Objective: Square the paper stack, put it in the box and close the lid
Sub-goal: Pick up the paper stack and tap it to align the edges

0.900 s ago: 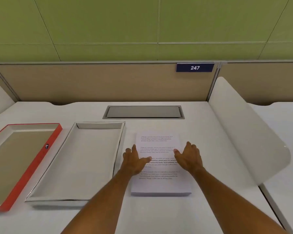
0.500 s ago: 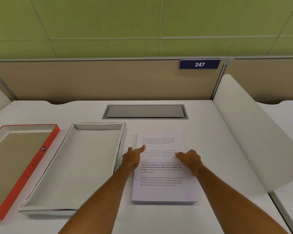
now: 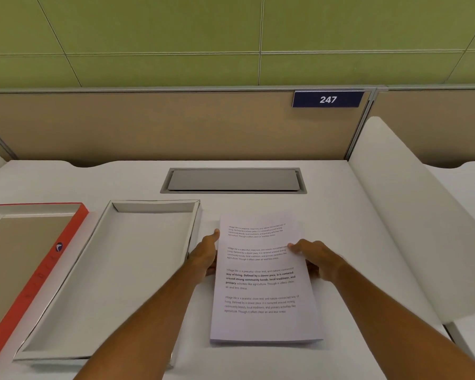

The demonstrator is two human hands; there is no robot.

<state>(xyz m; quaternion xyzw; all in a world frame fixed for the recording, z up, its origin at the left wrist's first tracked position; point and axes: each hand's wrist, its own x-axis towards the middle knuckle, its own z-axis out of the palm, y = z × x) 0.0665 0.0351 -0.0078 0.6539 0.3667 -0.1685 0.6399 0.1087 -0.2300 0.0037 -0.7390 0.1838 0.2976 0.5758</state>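
A printed paper stack [image 3: 263,292] lies flat on the white desk [image 3: 340,215], its near edge closest to the camera, as a person takes it by its two long sides about midway along. The left hand [image 3: 205,255] presses against the stack's left edge with the thumb on top; the right hand [image 3: 317,259] grips the right edge, thumb over the top sheet and fingers apparently tucked beneath. Just left of the stack, the open white box [image 3: 115,275] waits empty, and farther left the red-rimmed lid [image 3: 36,272] lies inside-up. Beyond, a grey cable hatch [image 3: 233,180] is set into the desk below a partition sign [image 3: 327,99] reading 247. The risk from here appears to be fanning: a loose or uneven squeeze could let sheets slide apart, and a skewed stack may catch on the box's thin right wall, which stands very near the left hand.
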